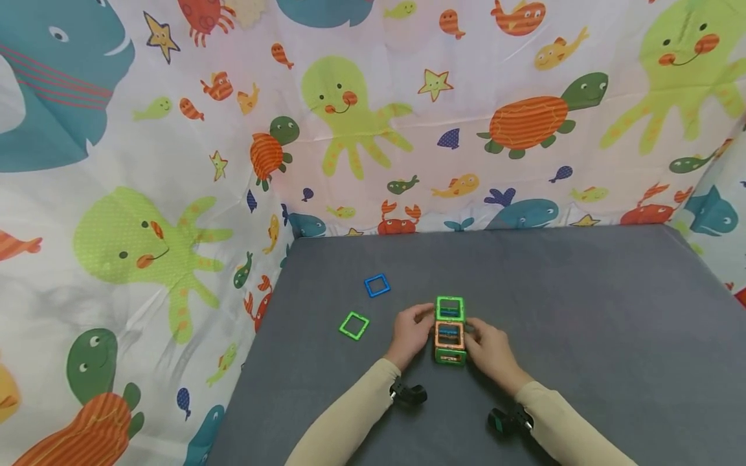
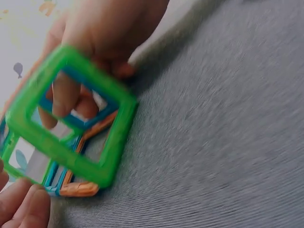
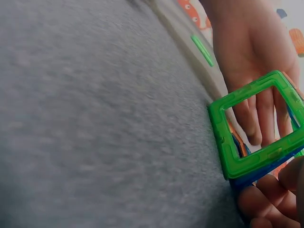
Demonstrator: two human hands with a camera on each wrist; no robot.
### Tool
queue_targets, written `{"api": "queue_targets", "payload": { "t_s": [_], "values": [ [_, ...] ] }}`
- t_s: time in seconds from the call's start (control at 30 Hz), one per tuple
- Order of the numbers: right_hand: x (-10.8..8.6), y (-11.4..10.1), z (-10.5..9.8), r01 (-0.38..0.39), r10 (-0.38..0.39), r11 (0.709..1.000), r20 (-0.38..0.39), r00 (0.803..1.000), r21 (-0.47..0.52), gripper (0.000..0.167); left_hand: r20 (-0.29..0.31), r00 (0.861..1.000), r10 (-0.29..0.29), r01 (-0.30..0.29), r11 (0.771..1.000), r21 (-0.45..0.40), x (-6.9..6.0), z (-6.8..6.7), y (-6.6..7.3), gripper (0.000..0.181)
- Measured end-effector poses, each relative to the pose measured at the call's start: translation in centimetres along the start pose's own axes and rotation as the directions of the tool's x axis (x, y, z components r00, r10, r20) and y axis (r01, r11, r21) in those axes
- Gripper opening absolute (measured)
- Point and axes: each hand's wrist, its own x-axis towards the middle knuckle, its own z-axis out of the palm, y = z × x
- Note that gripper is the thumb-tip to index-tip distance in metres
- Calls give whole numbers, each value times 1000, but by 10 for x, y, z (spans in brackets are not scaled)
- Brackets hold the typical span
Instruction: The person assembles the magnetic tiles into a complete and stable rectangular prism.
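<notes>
A small block built of square magnetic tiles (image 1: 449, 323), green, orange and blue open frames, stands on the grey cloth in the head view. My left hand (image 1: 411, 334) holds its left side, and my right hand (image 1: 492, 351) its right side with the thumb toward me. In the left wrist view a green tile frame (image 2: 59, 151) faces the camera, blurred, and the left fingertips (image 2: 33, 206) meet the block's lower edge. Curled right fingers (image 3: 266, 199) press against the block below a green frame (image 3: 219, 137) in the right wrist view.
Two loose square tiles lie left of the hands: a blue one (image 1: 373, 277) farther back and a green one (image 1: 361, 316) nearer. Grey cloth (image 1: 583, 323) covers the table. A sea-animal printed curtain (image 1: 373, 194) hangs behind and at the sides.
</notes>
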Motion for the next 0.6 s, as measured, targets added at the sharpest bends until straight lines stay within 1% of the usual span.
{"api": "queue_targets", "payload": {
  "t_s": [0.13,0.2,0.4,0.6],
  "values": [
    [7,1,0,-24,24,1000,-1,1000,6,38,19,998,-57,59,993,-107,-10,-3,3,27],
    [8,1,0,-30,30,1000,-6,1000,4,39,32,997,-66,70,987,-143,-14,-4,4,27],
    [8,1,1,-15,14,1000,-19,1000,-26,38,52,998,-44,54,976,-209,-20,-3,3,28],
    [6,2,3,-6,4,998,-19,1000,-61,40,46,999,-28,37,978,-205,-20,-1,0,30]
  ]
}}
